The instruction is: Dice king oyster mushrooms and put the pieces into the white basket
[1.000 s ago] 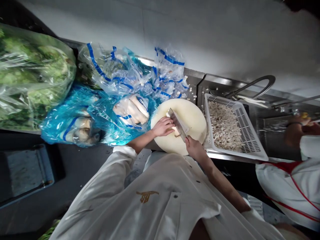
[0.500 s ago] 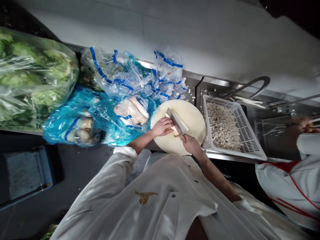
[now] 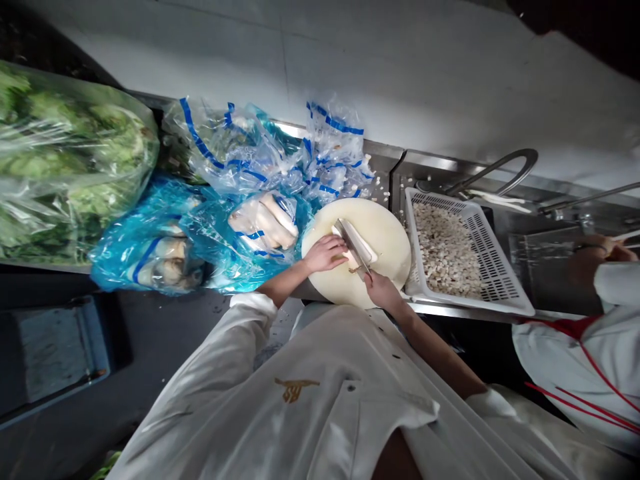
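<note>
My right hand point(image 3: 381, 289) is wrapped around the handle of a kitchen knife point(image 3: 354, 245), whose broad blade points up and left over the round cutting board point(image 3: 320, 283). Beside the blade, my left hand point(image 3: 326, 253) presses its closed fingers down on a pale piece of king oyster mushroom, mostly covered by the fingers and knife. On the blade's right side lies a long white mushroom slice point(image 3: 367, 248). A small brownish scrap shows near the knife's heel.
Right of the board stands a white perforated basket point(image 3: 505, 267) of diced mushroom point(image 3: 443, 250). Bagged whole mushrooms point(image 3: 267, 223) lie at left, near crumpled plastic bags point(image 3: 240, 150) and a large bag of leafy greens point(image 3: 75, 167). A faucet point(image 3: 525, 160) and a co-worker's hand point(image 3: 607, 249) are farther right.
Both hands and the knife stay nearly in place, with the blade shifted only slightly. The view has moved a little. At far right, the co-worker's hand has shifted slightly.
</note>
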The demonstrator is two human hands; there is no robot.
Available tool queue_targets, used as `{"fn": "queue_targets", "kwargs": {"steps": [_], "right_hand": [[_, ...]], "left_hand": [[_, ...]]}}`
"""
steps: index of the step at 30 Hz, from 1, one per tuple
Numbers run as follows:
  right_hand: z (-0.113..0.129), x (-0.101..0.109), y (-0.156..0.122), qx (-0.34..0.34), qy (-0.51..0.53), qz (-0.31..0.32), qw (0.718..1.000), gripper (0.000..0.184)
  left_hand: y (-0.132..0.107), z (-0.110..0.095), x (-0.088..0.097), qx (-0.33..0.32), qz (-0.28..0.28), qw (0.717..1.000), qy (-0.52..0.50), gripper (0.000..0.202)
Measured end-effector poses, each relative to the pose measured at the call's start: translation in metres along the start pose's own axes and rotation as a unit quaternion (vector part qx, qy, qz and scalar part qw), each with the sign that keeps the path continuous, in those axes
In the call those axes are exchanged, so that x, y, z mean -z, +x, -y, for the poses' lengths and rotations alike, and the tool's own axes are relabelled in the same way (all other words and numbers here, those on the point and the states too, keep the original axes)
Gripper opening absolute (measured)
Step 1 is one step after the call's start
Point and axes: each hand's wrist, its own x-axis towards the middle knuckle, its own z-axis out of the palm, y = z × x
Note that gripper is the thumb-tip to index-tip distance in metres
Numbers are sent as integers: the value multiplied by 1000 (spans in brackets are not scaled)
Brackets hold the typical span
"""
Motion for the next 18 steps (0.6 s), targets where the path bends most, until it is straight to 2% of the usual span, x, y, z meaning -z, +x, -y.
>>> {"fn": "queue_targets", "kwargs": {"steps": [7,11,14,18], "right_hand": [[2,17,-15,23,20,-59,998,37],[-2,24,-23,24,18,-31,999,34],[1,18,-14,23,22,-16,999,35],[13,-2,8,-8,11,3,1000,38]], "left_hand": [[2,0,2,-16,-7,1000,-4,38],[1,1,0,-11,-3,1000,-11,39],[0,3,-2,-11,2,1000,-9,39],[-1,3,-3,3,-7,1000,2,38]]}}
